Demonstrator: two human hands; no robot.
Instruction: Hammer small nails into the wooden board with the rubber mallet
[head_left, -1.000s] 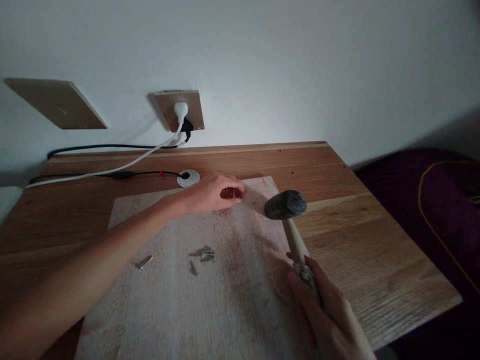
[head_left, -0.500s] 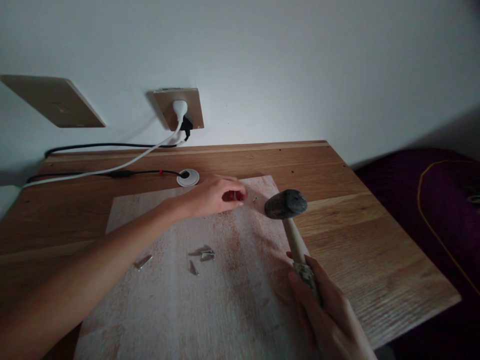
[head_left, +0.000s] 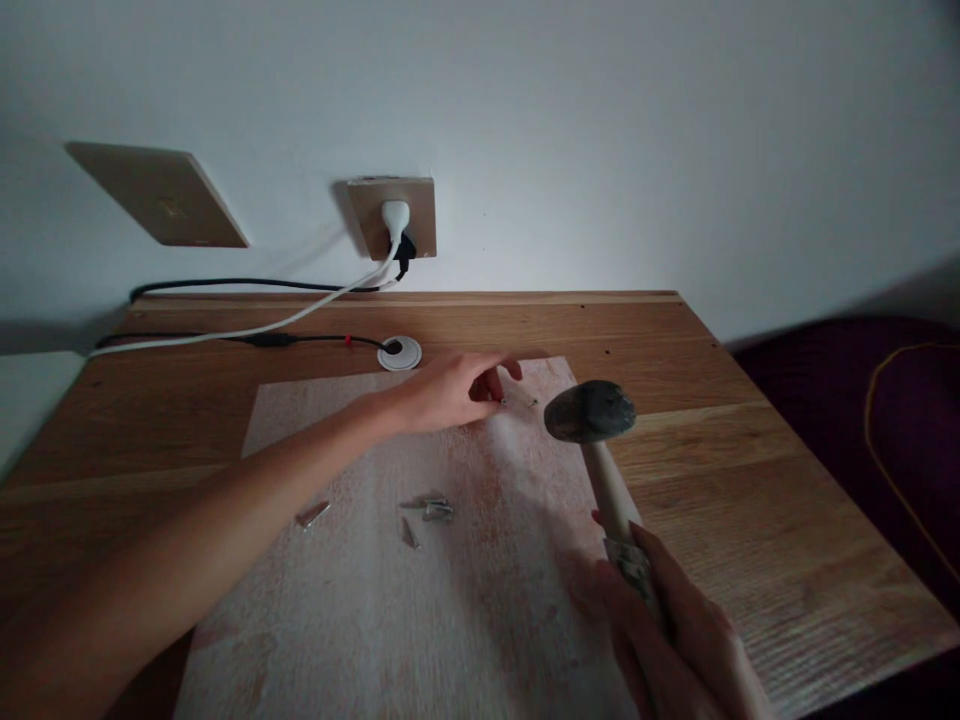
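2 hands: right hand (head_left: 675,640) grips wooden-handled hammer (head_left: 592,415); left hand (head_left: 457,390) fingers pinch small metal nail (head_left: 502,402).

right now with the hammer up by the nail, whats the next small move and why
Probably a light tap. The left hand pinches a small nail at the far end of the pale board, and the right hand holds the hammer with its head just right of it. Fingertips sit close, so a gentle start seems safest.

We gripped the hammer (head_left: 600,450) in our right hand (head_left: 675,640), its head raised over the pale board (head_left: 360,620), while our left hand (head_left: 457,390) pinched a nail (head_left: 501,402) there.
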